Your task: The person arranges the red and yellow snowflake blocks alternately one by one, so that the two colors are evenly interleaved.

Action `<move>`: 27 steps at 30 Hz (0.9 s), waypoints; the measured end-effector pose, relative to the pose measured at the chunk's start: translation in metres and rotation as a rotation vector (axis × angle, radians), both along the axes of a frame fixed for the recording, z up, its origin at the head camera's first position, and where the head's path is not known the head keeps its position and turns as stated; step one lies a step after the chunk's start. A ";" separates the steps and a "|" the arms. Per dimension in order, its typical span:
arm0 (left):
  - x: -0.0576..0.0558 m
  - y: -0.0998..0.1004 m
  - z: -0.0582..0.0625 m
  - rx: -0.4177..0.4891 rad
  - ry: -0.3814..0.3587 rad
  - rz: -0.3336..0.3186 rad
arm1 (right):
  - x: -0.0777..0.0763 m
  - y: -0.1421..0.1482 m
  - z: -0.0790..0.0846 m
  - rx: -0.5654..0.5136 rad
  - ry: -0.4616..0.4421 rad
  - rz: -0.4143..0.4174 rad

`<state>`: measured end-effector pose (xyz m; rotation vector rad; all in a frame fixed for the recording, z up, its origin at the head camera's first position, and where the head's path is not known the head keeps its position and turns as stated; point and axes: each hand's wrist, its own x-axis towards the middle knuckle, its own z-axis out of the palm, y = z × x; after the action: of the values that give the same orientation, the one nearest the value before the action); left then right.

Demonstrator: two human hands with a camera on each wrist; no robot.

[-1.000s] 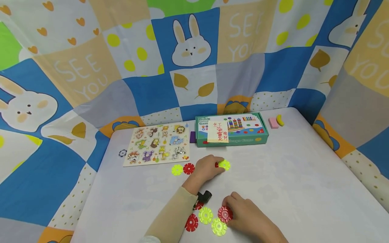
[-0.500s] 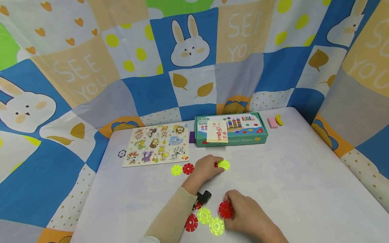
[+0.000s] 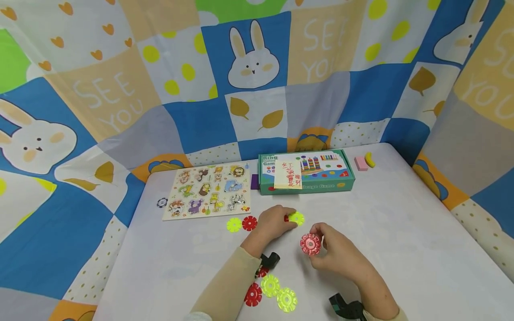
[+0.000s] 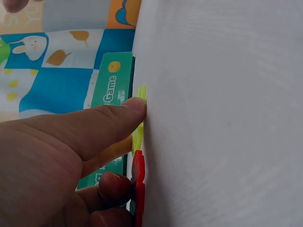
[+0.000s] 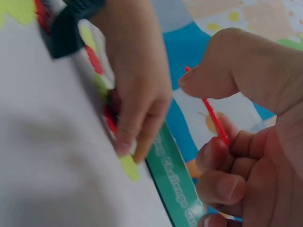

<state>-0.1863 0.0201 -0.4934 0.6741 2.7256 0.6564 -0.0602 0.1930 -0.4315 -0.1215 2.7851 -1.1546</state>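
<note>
In the head view my right hand (image 3: pixel 339 255) pinches a red snowflake disc (image 3: pixel 306 245) by its edge, raised over the table. Seen edge-on in the right wrist view, this red disc (image 5: pixel 214 118) sits between thumb and fingers. My left hand (image 3: pixel 275 221) rests on the table, thumb and finger pinching a yellow-green snowflake disc (image 3: pixel 298 218) at the right end of a row. A red disc (image 4: pixel 138 184) adjoins it in the left wrist view. Farther left in the row lie another red disc (image 3: pixel 250 224) and a yellow-green one (image 3: pixel 234 225); the hand hides the middle.
Loose yellow-green discs (image 3: pixel 287 306) and red discs (image 3: pixel 253 299) lie near the front, partly behind the left sleeve (image 3: pixel 229 285). An animal puzzle board (image 3: pixel 209 191), a green game box (image 3: pixel 325 186), a pink block (image 3: pixel 361 164) and a yellow banana-shaped piece (image 3: pixel 370 159) stand at the back.
My right hand has lifted the red disc from beside the loose yellow-green discs and carried it up and forward, toward the left hand. The left hand has stayed in place.
</note>
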 end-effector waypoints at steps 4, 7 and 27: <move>0.000 0.000 0.001 -0.001 -0.011 0.004 | -0.012 0.010 0.003 -0.060 0.005 -0.001; 0.000 0.000 0.003 0.000 -0.019 0.003 | -0.023 0.016 0.004 -0.078 -0.001 -0.011; -0.002 0.000 0.003 -0.037 -0.010 -0.025 | -0.089 0.035 -0.055 0.068 -0.039 -0.089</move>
<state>-0.1881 0.0198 -0.4907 0.6928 2.7092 0.6000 -0.1494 0.2279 -0.4861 0.0311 2.8175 -1.0670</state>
